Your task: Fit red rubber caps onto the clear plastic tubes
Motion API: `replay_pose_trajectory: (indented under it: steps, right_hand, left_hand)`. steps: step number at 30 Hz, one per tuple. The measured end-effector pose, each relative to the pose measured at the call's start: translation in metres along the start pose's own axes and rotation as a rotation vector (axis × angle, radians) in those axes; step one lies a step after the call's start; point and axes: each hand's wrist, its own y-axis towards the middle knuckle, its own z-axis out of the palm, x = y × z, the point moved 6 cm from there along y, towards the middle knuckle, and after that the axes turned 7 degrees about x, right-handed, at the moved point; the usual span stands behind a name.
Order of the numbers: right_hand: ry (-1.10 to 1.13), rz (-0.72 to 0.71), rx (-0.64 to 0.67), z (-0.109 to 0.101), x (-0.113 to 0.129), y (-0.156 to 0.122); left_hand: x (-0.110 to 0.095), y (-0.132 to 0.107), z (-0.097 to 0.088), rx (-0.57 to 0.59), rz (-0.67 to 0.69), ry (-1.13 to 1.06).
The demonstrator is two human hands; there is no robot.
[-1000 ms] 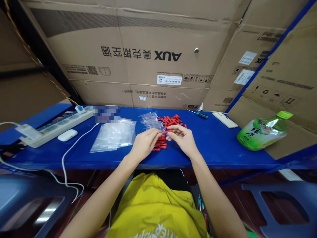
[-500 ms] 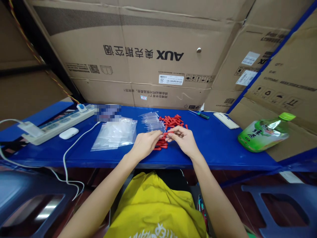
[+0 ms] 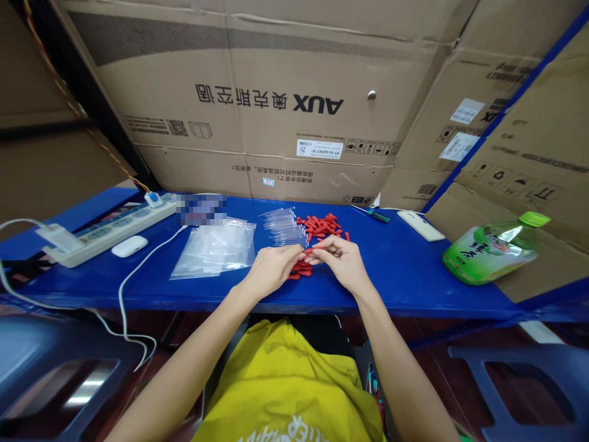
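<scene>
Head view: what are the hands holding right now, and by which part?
One small red piece, pinched between both hands: fingertips of the left hand at one end, those of the right hand at the other.

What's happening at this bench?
A person sits at a blue table with both hands together over it. The left hand and right hand pinch one red cap between their fingers. More red ones lie in a pile just beyond, beside a bundle of clear tubes. Clear bags lie to the left, and a green bottle lies on its side to the right.
</scene>
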Motion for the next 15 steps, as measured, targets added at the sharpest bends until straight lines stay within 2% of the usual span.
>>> replay_pose_trajectory:
  steps: [15]
  right_hand:
    - [0.013, 0.001, 0.002, 0.002, -0.0025, 0.0004]
  left_hand:
    - [0.0007, -0.0001, 0.0032, 0.012, 0.015, 0.001]
